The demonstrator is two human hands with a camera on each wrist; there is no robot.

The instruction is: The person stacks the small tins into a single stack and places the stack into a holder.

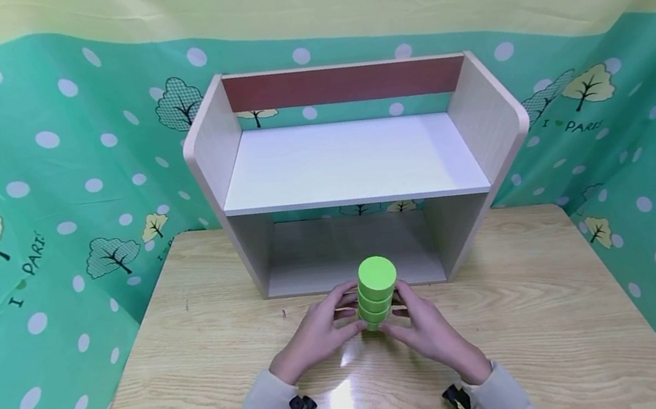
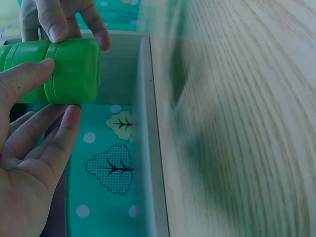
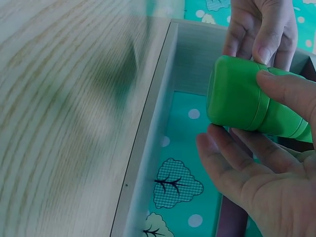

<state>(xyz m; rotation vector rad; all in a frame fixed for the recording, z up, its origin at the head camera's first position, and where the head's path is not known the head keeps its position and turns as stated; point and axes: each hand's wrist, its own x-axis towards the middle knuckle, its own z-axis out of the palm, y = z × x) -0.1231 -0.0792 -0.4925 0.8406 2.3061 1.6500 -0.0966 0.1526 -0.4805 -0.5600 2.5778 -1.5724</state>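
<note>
Both hands hold a bright green ridged cylinder (image 1: 376, 293) in front of the shelf unit. It looks like several rounded sections in line, with grooves between them; its exact kind cannot be told. My left hand (image 1: 322, 330) grips it from the left, thumb on the near side and fingers behind. From the other side my right hand (image 1: 428, 328) grips it in the same way. In the left wrist view the lower end of the green cylinder (image 2: 74, 71) is apart from the tabletop. The right wrist view shows the thumb on a groove of the cylinder (image 3: 237, 94).
A two-level shelf unit (image 1: 353, 161) with pale side panels and a reddish back strip stands just beyond the hands. Under it is a wood-grain table (image 1: 199, 368). Patterned green curtains (image 1: 45, 206) hang behind and at both sides.
</note>
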